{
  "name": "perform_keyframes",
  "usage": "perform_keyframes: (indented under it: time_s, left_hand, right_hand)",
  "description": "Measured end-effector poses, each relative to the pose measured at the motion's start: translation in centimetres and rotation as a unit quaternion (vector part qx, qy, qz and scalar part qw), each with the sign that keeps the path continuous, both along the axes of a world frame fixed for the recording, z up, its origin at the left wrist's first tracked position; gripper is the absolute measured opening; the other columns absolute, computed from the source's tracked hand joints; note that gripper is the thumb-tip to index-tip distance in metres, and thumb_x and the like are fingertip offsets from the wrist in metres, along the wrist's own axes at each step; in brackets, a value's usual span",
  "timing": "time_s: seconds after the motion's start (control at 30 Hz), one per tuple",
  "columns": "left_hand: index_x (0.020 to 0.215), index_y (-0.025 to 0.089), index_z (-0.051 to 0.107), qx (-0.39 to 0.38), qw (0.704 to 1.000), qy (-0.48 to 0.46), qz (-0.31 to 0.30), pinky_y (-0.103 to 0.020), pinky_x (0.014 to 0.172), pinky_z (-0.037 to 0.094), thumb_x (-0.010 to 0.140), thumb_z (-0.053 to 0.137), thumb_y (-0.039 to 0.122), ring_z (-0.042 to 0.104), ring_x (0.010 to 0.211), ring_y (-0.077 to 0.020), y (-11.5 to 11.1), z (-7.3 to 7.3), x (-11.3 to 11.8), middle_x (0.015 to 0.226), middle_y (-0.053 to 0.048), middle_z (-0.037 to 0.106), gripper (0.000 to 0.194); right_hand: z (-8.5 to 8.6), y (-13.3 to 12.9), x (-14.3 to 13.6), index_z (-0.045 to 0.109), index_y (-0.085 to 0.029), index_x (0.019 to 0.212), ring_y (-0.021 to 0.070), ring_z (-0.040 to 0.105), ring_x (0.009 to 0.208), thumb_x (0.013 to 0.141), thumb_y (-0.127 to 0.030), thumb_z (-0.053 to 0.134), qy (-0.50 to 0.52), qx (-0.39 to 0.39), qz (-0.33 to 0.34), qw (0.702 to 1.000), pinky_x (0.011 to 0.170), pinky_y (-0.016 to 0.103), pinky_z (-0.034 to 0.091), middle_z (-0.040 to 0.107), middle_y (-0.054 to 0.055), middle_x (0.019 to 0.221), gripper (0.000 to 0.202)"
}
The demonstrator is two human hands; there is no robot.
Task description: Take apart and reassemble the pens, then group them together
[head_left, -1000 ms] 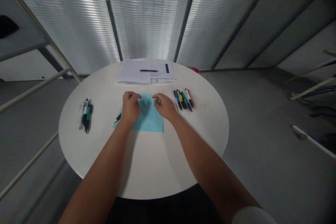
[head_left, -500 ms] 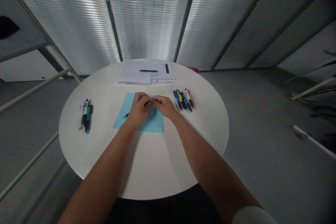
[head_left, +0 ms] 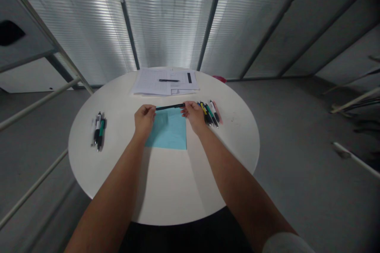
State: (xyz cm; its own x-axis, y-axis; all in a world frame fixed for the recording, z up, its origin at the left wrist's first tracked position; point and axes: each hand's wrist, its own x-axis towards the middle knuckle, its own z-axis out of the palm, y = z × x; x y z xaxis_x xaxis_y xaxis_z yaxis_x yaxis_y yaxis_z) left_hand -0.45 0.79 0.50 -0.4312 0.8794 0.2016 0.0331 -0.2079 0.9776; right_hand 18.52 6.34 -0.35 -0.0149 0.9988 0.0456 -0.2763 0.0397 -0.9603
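A black pen point(head_left: 170, 107) is stretched level between my two hands, just above the far edge of a light blue sheet point(head_left: 168, 130). My left hand point(head_left: 145, 118) pinches its left end, and that end is hidden in the fingers. At the other end, my right hand point(head_left: 192, 114) grips the pen between thumb and fingers. Close to the right hand lies a row of several pens point(head_left: 211, 114) with white, green, yellow and black barrels; the hand covers part of it.
White and green pens point(head_left: 99, 131) lie at the left of the round white table point(head_left: 175, 189). Printed papers point(head_left: 152, 83) with another black pen point(head_left: 168, 80) on top are at the far edge. A metal rail point(head_left: 38, 101) stands left of the table.
My hands have moved apart from close together over the blue sheet, the left one leftward and the right one rightward. The black pen now shows stretched between them.
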Motion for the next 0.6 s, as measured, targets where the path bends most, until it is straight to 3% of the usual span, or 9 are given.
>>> perform_keyframes:
  time_s: [0.3,0.6]
  left_hand:
    - [0.082,0.016,0.065,-0.012,0.957,-0.264,-0.116,-0.022,0.049,0.038,0.062,0.070,0.018,0.048,0.050,-0.0082,0.02,0.61,0.03,0.063,0.001,0.057,0.021]
    - [0.081,0.015,0.063,-0.034,0.945,-0.301,-0.125,-0.021,0.048,0.039,0.063,0.069,0.017,0.049,0.048,-0.0075,-0.11,1.00,0.18,0.063,0.001,0.057,0.020]
  right_hand:
    - [-0.04,-0.03,0.02,0.061,-0.019,0.085,0.0077,0.054,0.049,0.075,-0.043,0.066,0.019,-0.005,0.005,1.000,0.046,0.019,0.041,0.062,-0.004,0.062,0.026]
    - [0.51,-0.30,0.07,0.060,-0.020,0.083,0.0066,0.050,0.046,0.072,-0.047,0.068,0.043,-0.009,0.011,0.999,0.044,0.019,0.037,0.059,-0.005,0.057,0.030]
